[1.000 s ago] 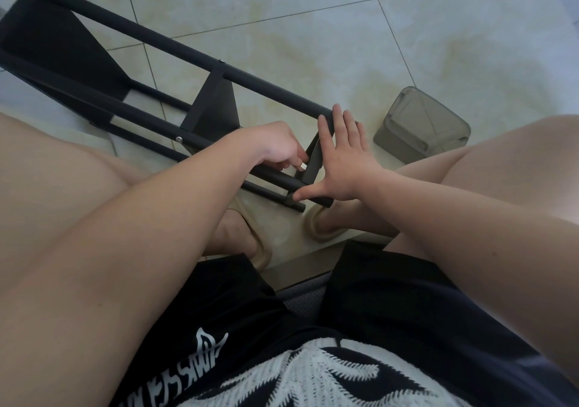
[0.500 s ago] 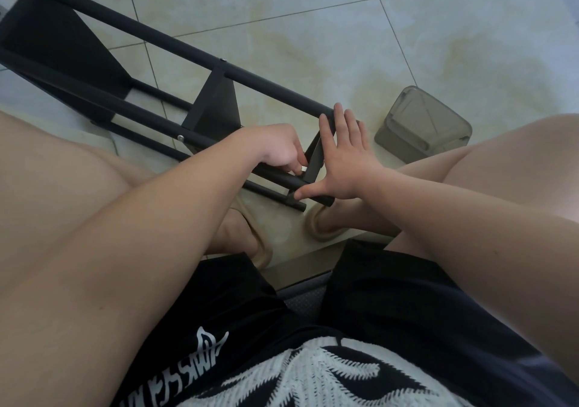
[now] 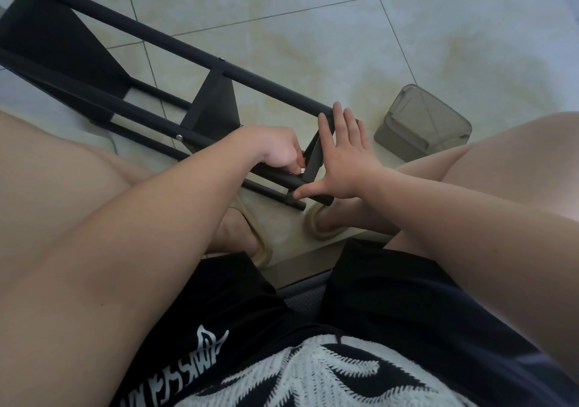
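A black metal rack frame (image 3: 175, 46) of long tubes and flat triangular shelf plates lies on its side on the tiled floor, running from the upper left down to its near end between my knees. My left hand (image 3: 275, 151) is curled over a lower tube beside the nearest black plate (image 3: 313, 162), its fingertips pinching something small that I cannot make out. My right hand (image 3: 344, 162) lies flat with straight fingers against the end of the frame, thumb stretched out along a tube end.
A translucent grey plastic box (image 3: 423, 127) sits on the floor just right of the frame's end. My bare knees flank the frame and my feet in beige slippers (image 3: 322, 228) rest below it. Pale tiles stretch beyond.
Almost nothing has changed. My left hand's fingers have shifted slightly at the tube by the plate; my right hand stays pressed flat on the frame's end.
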The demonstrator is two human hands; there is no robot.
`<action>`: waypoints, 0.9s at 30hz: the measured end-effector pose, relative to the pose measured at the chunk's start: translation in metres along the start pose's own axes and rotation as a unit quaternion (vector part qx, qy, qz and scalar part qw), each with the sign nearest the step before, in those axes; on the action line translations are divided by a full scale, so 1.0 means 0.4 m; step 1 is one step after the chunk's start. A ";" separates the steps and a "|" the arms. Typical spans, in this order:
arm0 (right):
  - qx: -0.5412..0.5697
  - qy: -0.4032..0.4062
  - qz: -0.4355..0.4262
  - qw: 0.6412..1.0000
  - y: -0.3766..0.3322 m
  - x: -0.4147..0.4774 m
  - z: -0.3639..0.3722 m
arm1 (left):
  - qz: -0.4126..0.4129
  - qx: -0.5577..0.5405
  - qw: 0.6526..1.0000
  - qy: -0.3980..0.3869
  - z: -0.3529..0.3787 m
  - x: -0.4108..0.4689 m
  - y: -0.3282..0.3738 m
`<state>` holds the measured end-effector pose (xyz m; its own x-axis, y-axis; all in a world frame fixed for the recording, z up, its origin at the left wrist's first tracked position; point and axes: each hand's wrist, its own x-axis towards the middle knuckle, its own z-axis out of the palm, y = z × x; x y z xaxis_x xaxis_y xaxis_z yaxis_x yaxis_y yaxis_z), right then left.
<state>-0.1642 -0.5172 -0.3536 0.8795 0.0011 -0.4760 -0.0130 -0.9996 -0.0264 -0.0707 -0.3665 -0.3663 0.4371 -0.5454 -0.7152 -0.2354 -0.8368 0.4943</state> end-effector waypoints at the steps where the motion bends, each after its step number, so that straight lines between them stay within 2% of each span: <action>1: 0.000 0.000 0.000 1.000 0.000 0.000 0.000 | 0.000 -0.001 1.000 -0.001 -0.001 0.000 0.000; 10: 0.001 -0.007 0.001 1.000 0.006 0.008 -0.006 | 0.004 0.025 1.000 0.013 -0.002 -0.026 0.013; 14: 0.020 -0.025 0.001 0.999 0.004 0.000 -0.020 | -0.026 -0.024 0.995 0.098 -0.008 -0.040 0.004; 17: 0.074 -0.047 0.001 0.996 0.006 -0.005 -0.046 | -0.018 -0.051 0.985 0.165 -0.026 -0.048 0.007; 21: 0.153 -0.028 0.013 0.988 0.029 0.012 -0.102 | -0.012 -0.046 0.979 0.197 -0.063 -0.048 0.005; 24: 0.183 -0.032 0.018 0.982 0.061 0.048 -0.149 | -0.026 -0.004 0.975 0.221 -0.103 -0.042 0.007; 27: 0.162 -0.086 0.039 0.982 0.089 0.085 -0.174 | -0.021 0.098 0.956 0.277 -0.148 -0.032 0.020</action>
<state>-0.1017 -0.5547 -0.3094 0.7765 -0.0414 -0.6287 -0.2524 -0.9348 -0.2501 -0.0267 -0.3633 -0.3239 0.8292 -0.4473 -0.3351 -0.3417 -0.8802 0.3294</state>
